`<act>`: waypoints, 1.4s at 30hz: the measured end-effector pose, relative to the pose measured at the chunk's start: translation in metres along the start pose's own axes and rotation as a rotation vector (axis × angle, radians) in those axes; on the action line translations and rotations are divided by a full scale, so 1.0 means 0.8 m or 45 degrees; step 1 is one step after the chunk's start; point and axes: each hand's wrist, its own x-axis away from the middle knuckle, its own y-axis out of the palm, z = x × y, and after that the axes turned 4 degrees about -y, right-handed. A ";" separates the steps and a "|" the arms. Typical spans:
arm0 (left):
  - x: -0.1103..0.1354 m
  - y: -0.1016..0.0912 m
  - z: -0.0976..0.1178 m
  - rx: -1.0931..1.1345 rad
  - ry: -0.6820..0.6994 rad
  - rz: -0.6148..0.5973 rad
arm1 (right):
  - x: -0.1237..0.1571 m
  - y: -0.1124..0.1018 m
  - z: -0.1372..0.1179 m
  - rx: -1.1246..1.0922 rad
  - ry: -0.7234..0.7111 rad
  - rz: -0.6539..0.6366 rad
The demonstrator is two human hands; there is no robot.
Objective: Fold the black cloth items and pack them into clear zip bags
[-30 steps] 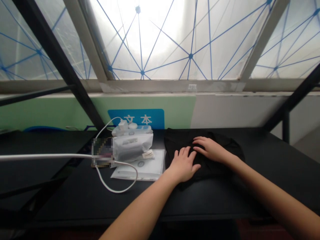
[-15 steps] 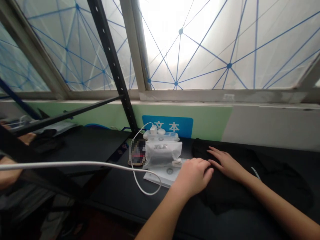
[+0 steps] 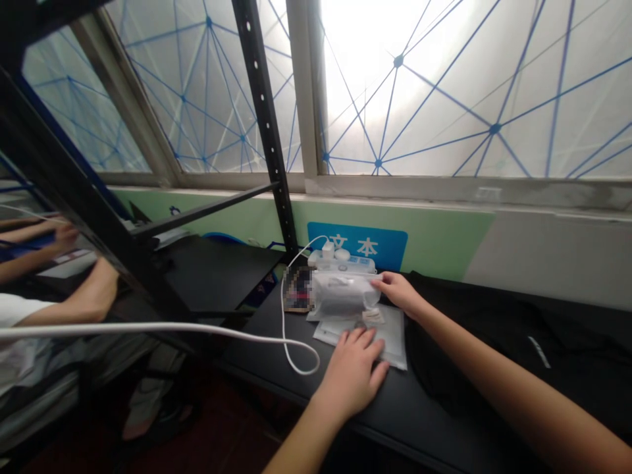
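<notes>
Both hands off the black cloth (image 3: 486, 342) now: R hand (image 3: 399, 294) open, fingertips on light, soft poly bag (image 3: 340, 294), easiest pinched at its slack end; L hand (image 3: 351, 375) flat, unclenched on thin clear sleeve (image 3: 392, 342), near power strip (image 3: 342, 263).

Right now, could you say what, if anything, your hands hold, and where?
Nothing firmly: right hand touches the plastic bag's end; left hand rests on a packet.

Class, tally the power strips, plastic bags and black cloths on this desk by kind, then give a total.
Power strip: 1
Plastic bags: 2 (puffy bag at the right hand; flat bag under the left hand)
Black cloth: 1
Total: 4
</notes>
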 end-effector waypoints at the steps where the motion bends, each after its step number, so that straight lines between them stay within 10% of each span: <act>1: -0.001 0.000 -0.001 0.010 -0.001 -0.016 | 0.001 0.004 -0.004 -0.073 -0.019 0.020; 5: -0.013 0.003 -0.004 0.026 -0.008 -0.114 | 0.013 -0.022 -0.021 -0.319 -0.097 0.217; 16: -0.068 -0.019 0.017 -0.164 -0.198 -0.188 | 0.109 -0.206 0.007 -0.467 -0.111 0.687; 22: -0.078 -0.006 0.030 -0.186 -0.229 0.085 | 0.144 -0.216 0.045 -0.394 0.020 0.559; 28: -0.148 0.022 0.064 0.705 -0.219 0.562 | 0.143 -0.212 0.035 -0.343 -0.017 0.488; 42: -0.161 0.064 0.082 0.987 -0.087 0.677 | 0.148 -0.221 0.041 0.068 -0.098 0.718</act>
